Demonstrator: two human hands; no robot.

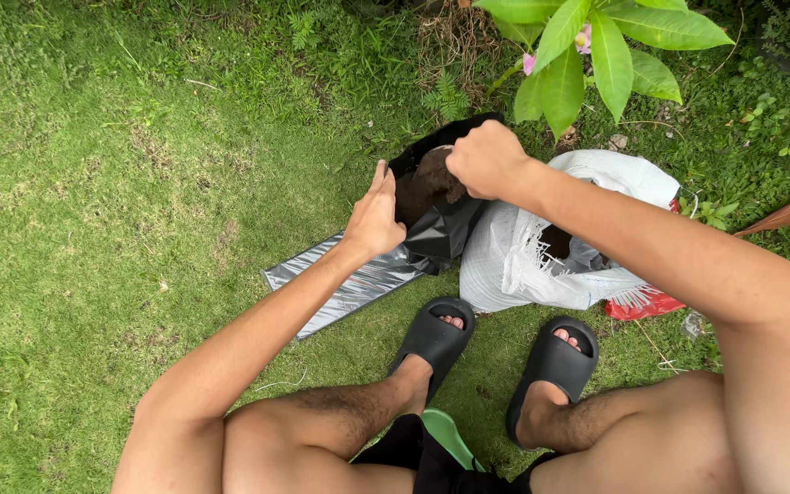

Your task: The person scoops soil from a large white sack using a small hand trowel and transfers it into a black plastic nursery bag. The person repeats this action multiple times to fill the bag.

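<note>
Bare knees and two black rubber slide sandals [433,340] fill the bottom of the view, planted on short green grass [93,229]. Just beyond the toes stands a small black plastic grow bag [441,229], upright with its long axis roughly vertical and its open mouth facing up and slightly away from the person; dark brown soil [424,181] shows inside the mouth, and the glossy sides are creased. The left hand [375,220] is open, fingers straight and together, its palm pressed flat against the bag's left side. The right hand [486,160] is closed in a fist right over the bag's mouth; what it grips cannot be seen. Touching the bag on its right slumps a white woven plastic sack [514,256] with a frayed opening. Flat grey-black plastic sheets [340,288] lie beneath the left forearm.
</note>
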